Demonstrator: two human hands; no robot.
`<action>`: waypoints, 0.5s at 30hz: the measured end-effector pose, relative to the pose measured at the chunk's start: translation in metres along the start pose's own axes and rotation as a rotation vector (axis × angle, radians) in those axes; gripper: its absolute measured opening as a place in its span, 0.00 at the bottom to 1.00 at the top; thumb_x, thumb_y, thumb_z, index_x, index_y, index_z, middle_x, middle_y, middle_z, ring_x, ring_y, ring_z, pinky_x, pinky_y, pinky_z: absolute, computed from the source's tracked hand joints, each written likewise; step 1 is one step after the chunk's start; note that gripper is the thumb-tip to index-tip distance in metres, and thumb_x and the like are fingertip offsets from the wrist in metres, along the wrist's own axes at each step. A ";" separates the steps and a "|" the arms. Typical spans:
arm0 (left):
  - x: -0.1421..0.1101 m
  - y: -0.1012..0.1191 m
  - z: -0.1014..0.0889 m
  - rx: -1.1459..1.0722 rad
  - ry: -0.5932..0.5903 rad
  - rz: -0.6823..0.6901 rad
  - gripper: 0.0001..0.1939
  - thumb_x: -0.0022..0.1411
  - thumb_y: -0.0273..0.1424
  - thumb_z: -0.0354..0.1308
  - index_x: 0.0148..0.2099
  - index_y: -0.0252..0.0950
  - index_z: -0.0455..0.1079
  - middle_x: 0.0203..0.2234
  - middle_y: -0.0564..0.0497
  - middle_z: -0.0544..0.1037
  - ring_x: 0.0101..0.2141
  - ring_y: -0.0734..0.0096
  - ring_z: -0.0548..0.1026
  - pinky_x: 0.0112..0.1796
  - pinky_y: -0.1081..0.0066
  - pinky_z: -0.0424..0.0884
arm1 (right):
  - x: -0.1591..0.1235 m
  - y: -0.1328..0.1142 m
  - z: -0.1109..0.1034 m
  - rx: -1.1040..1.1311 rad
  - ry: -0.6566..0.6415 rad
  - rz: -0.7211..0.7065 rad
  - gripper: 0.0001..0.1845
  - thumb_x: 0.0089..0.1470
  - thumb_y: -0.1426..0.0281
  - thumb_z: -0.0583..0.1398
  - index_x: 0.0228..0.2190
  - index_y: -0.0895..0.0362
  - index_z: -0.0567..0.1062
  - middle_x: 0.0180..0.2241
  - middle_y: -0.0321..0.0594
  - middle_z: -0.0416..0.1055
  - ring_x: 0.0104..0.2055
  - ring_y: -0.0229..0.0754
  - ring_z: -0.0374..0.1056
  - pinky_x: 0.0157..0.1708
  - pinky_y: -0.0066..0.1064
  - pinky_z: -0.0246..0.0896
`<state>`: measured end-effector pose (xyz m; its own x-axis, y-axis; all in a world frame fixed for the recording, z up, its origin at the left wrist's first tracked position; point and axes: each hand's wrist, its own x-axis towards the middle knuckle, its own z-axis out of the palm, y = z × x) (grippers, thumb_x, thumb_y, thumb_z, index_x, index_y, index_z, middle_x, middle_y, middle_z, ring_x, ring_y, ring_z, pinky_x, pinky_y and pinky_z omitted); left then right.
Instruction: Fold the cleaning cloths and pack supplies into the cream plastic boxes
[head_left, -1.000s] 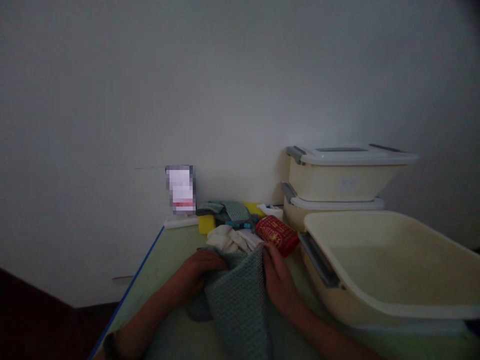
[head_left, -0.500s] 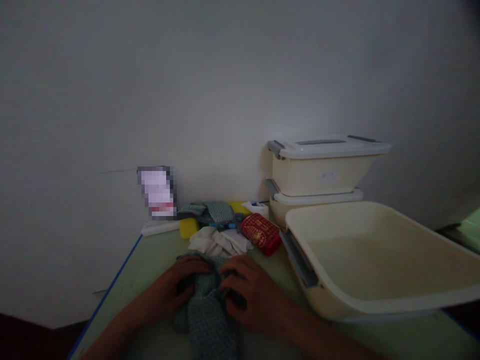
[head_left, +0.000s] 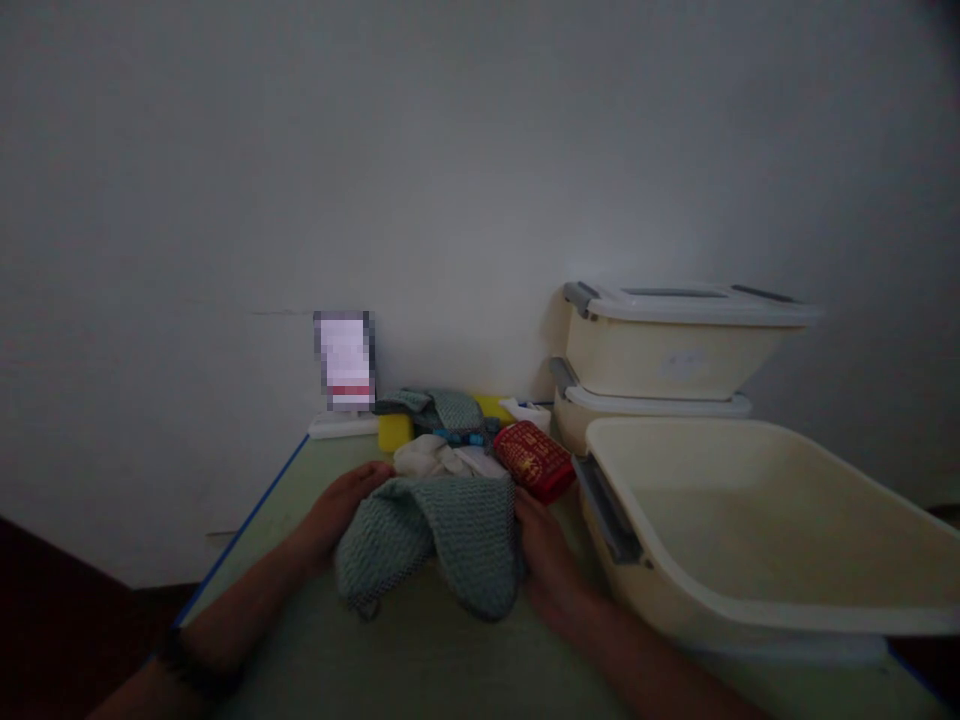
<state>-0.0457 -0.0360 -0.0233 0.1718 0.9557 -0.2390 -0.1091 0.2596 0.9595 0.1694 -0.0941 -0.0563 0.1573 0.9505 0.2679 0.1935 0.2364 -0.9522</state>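
A grey-green knitted cloth (head_left: 442,530) hangs spread between my two hands, above the near part of the table. My left hand (head_left: 349,505) grips its upper left edge, the fingers partly behind the fabric. At the upper right edge, my right hand (head_left: 544,540) is closed on the same cloth, its fingertips hidden. Just beyond the cloth lie a crumpled white cloth (head_left: 427,456) and a red packet with gold print (head_left: 534,458). A second grey-green cloth (head_left: 450,412) lies farther back, close to a yellow sponge (head_left: 395,433).
On the right stands a large open cream bin (head_left: 697,610) with a grey handle. Behind it, a lidded cream box (head_left: 667,350) sits on another lidded box (head_left: 645,408). A blurred-out phone (head_left: 346,360) leans on a white stand (head_left: 341,427) near the wall.
The bunched knitted cloth has been lifted and spread wider. My hands have moved apart to its two sides. The view has shifted slightly.
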 end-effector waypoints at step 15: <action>-0.006 0.007 -0.028 -0.406 -0.398 0.140 0.27 0.43 0.22 0.58 0.49 0.37 0.70 0.40 0.50 0.78 0.42 0.65 0.74 0.45 0.71 0.65 | -0.009 -0.013 0.000 0.348 0.121 0.385 0.24 0.43 0.71 0.56 0.45 0.47 0.70 0.53 0.34 0.65 0.56 0.45 0.58 0.53 0.40 0.52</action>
<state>-0.0751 -0.0355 -0.0192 0.4751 0.8792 0.0354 -0.5100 0.2423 0.8253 0.1651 -0.1058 -0.0462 0.2680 0.9565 -0.1152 -0.2293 -0.0528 -0.9719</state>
